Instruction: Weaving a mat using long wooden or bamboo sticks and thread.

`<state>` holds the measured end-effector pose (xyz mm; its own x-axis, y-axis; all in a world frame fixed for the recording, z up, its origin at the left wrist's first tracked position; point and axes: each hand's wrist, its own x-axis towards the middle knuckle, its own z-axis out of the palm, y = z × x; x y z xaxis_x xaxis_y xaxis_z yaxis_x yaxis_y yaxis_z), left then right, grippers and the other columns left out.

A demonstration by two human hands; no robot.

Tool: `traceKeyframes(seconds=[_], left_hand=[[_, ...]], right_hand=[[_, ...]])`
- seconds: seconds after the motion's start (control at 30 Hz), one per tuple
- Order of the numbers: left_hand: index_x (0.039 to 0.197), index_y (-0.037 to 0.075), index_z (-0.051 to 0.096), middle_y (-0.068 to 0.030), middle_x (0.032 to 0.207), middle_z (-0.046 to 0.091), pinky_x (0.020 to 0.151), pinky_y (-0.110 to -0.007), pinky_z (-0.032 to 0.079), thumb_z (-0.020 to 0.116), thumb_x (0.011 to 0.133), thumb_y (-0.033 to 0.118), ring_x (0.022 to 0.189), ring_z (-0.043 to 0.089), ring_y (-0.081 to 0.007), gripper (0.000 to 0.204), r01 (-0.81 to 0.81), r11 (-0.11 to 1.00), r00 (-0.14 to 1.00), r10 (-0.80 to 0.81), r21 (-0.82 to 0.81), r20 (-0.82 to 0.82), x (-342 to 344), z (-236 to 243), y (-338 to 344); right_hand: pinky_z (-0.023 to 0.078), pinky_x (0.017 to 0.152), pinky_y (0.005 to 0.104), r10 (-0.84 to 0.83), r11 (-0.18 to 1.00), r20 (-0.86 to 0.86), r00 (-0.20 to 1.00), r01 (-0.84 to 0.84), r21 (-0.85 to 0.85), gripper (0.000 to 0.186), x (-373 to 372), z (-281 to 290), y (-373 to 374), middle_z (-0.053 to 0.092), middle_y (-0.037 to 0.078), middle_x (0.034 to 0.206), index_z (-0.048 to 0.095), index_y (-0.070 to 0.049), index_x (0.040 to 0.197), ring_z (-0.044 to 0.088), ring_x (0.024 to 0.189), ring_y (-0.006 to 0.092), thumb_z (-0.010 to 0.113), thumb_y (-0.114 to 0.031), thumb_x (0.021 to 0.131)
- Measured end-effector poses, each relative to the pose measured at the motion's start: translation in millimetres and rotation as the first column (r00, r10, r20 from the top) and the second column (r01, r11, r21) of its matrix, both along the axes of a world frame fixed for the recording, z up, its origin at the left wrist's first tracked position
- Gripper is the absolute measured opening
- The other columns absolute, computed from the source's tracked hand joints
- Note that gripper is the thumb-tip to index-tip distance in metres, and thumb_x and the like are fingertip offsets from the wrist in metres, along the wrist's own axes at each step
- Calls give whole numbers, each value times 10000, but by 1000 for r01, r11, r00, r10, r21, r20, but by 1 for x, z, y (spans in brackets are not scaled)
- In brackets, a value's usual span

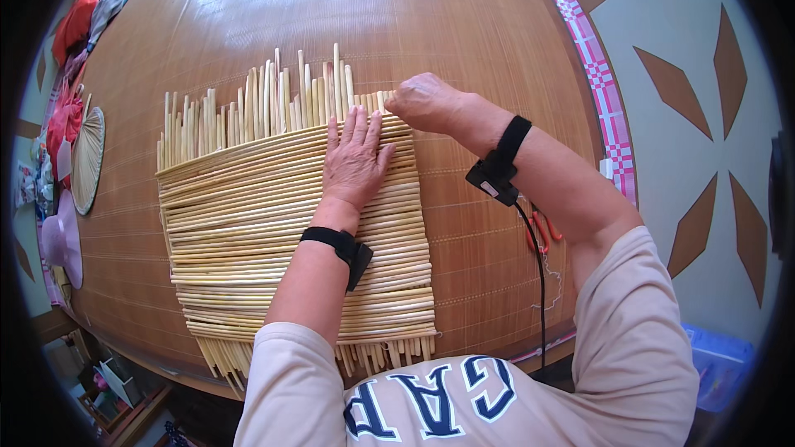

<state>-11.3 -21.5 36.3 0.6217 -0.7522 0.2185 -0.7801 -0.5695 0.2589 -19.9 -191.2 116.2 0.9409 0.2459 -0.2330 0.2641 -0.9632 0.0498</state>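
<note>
Top sticks (pixel 257 223) run sideways (lower sticks (pixel 273 112) point forward).

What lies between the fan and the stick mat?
Only a stretch of brown surface lies between the fan and the stick mat; it shows in the head view.

Head cam, L of a pair, v. wide fisheye: looks down & fwd from above wearer's shirt (pixel 538 414); L hand (pixel 354 164) & R hand (pixel 426 103) fairly near, upper-mid pic.
</note>
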Motion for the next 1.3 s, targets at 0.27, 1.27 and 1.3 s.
traceKeyframes(seconds=[0.27,1.27,1.3], left_hand=[[1314,102,401,-142,1364,375,1096,-427,114,428,887,403,1305,289,-252,523,3,1000,1000,-2,-13,23,2,-3,0],[1312,67,388,-142,1368,365,1094,-433,123,405,896,407,1309,279,-243,538,3,996,1000,-5,-91,-26,2,-4,5],[1312,67,388,-142,1368,365,1094,-433,123,405,896,407,1309,279,-243,538,1,995,1000,-4,-95,-29,1,-4,5]], right_hand=[[510,579,369,121,992,-32,992,-121,25,106,9,10,2,631,155,704,653,-48,720,633,678,311,550,-73,716],[494,571,363,242,943,-227,943,-284,-174,131,25,19,18,621,166,707,654,-45,731,622,655,307,529,-84,739],[494,571,363,242,942,-231,942,-285,-177,131,25,17,17,621,166,707,654,-45,731,622,655,307,529,-84,739]])
